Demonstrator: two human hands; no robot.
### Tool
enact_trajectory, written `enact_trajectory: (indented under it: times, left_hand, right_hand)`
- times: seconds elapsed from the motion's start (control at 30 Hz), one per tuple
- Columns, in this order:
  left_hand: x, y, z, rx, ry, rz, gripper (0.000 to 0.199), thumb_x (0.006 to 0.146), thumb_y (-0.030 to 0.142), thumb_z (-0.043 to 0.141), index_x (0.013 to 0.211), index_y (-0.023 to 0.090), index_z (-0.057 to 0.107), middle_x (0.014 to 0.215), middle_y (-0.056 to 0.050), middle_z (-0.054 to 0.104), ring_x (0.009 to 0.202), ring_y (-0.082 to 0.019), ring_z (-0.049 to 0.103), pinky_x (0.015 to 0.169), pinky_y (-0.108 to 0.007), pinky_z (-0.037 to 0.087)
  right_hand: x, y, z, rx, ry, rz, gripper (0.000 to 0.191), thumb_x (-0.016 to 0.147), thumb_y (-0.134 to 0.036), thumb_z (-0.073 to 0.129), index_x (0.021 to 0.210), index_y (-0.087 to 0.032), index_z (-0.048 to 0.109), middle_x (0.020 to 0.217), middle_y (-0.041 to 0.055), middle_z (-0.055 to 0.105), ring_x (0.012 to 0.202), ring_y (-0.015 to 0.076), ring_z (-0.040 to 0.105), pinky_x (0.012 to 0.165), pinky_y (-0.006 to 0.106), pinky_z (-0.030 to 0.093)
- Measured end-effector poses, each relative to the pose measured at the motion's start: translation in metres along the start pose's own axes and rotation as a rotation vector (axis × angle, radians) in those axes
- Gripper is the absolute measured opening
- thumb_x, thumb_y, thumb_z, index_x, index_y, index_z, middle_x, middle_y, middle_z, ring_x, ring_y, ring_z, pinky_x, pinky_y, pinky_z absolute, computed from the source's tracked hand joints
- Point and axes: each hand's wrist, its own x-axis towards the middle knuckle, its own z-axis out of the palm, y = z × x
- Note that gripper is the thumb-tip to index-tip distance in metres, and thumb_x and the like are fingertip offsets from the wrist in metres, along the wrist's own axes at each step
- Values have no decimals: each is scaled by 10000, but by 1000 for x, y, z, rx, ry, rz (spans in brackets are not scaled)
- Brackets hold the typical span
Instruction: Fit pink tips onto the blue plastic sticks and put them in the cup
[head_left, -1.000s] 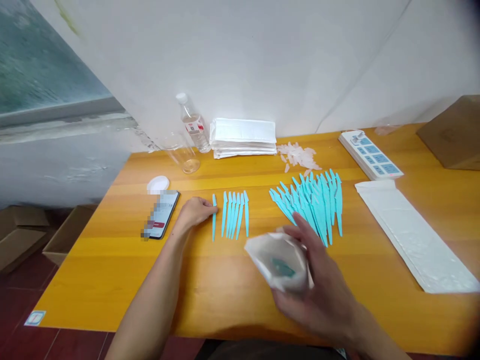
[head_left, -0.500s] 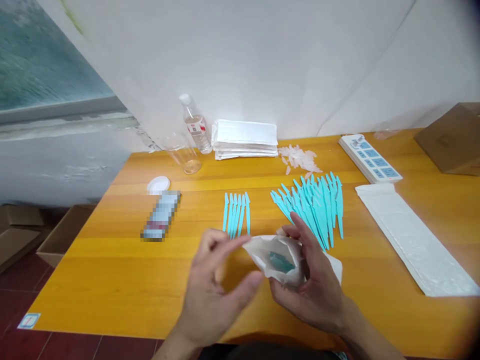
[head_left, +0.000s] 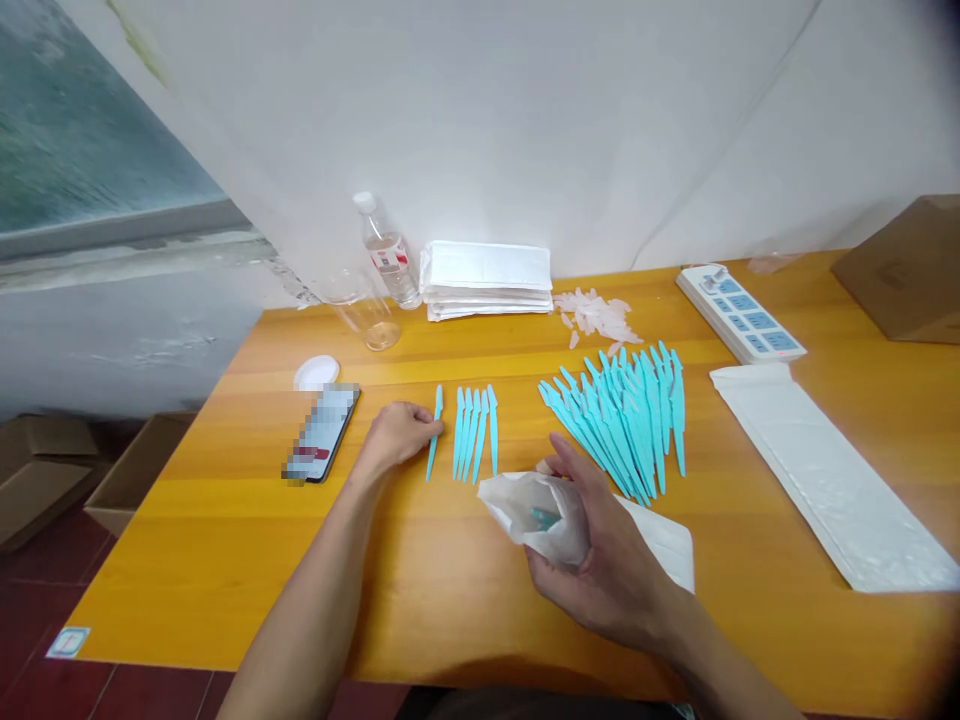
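Note:
My left hand [head_left: 403, 432] is closed, its fingertips pinching a slim turquoise eyebrow razor [head_left: 433, 450] at the left end of a short row. Several more razors [head_left: 470, 432] lie side by side just to its right. In my right hand [head_left: 600, 560] is a white paper bag [head_left: 517, 495], gripped around its side with the mouth opened toward me. Part of a turquoise razor [head_left: 544, 518] shows inside; the rest is hidden by the paper. Beyond the right hand, a large fanned pile of turquoise razors [head_left: 626, 410] covers the table.
At the back stand a water bottle [head_left: 390, 255], a clear jar [head_left: 367, 315] and a stack of white bags [head_left: 487, 270]. Pale translucent pieces [head_left: 600, 315] lie nearby. A phone [head_left: 322, 435] is left; a power strip [head_left: 742, 315], long white bag [head_left: 832, 475] and cardboard box [head_left: 907, 270] are right.
My left hand has left the bag's mouth and moved left and away from me to the row, where it now pinches the leftmost razor, slightly apart from the others. My right hand still holds the bag.

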Motion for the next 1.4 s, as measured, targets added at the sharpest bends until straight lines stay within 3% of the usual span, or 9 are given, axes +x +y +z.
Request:
enact_trajectory:
  times: [0.2,0.27,0.4,0.57,0.77,0.97,1.1,1.27,1.4]
  left_hand:
    - [-88,25,5,-740,484,335,174,842,375,689,838,202,692,728,1,604,678,-124,562,656,-243,470]
    - [-115,39,16,-650,482,477,71,818,288,731,791,224,715,754,-1,575,729,-130,549,676,-247,460]
    - [-138,49,23,-349,212,659,131,805,309,745,925,259,767,859,-36,544,850,-170,539,759,-294,472]
    - [-85,26,7,-225,401,363,273,897,439,587,868,214,739,778,-40,619,749,-172,564,694,-283,438]
    - [6,16,24,197,134,22,246,757,458,646,721,230,731,729,-53,714,709,-221,626,591,-287,331]
    - [14,9,16,117,10,20,231,674,326,672,493,196,611,447,8,533,467,-148,492,505,-266,297]
    - [-21,10,1,-73,48,65,258,827,380,574,687,176,648,570,13,593,525,-124,531,524,-231,379]
    - [-99,28,14,-460,644,277,159,885,342,624,834,193,644,674,26,547,601,-106,485,580,-218,406]
    - [-134,38,37,-302,388,593,77,865,271,670,887,211,715,731,-4,547,709,-137,514,670,-257,438]
  right_hand:
    - [9,5,5,20,49,19,974,760,-168,659,1549,-245,94,1281,125,494,1160,295,537,1004,507,471]
    - [11,3,6,55,70,15,974,765,-168,659,1552,-250,90,1278,124,482,1151,291,543,1003,512,474]
    - [10,-1,5,147,109,-43,999,761,-160,670,1559,-272,79,1261,119,476,1100,272,574,991,509,494]
    - [2,-5,-1,272,121,-41,979,747,-102,627,1558,-281,108,1218,113,480,1042,254,603,945,478,539]
    - [-3,-5,-2,157,80,-58,1013,748,-141,656,1563,-266,69,1283,133,476,1141,292,560,978,498,512]
    - [2,5,3,-1,-15,-11,973,763,-151,641,1547,-227,70,1289,145,496,1187,312,519,1023,531,461]
    - [8,11,7,-45,-8,-40,959,760,-144,635,1540,-202,80,1268,151,504,1177,316,516,1026,539,448]
    - [13,11,11,-46,40,-46,959,749,-148,650,1534,-204,102,1248,146,515,1154,317,529,1009,549,450]
    - [12,10,12,39,89,-52,967,764,-170,666,1543,-232,96,1246,131,500,1138,289,548,991,513,480]
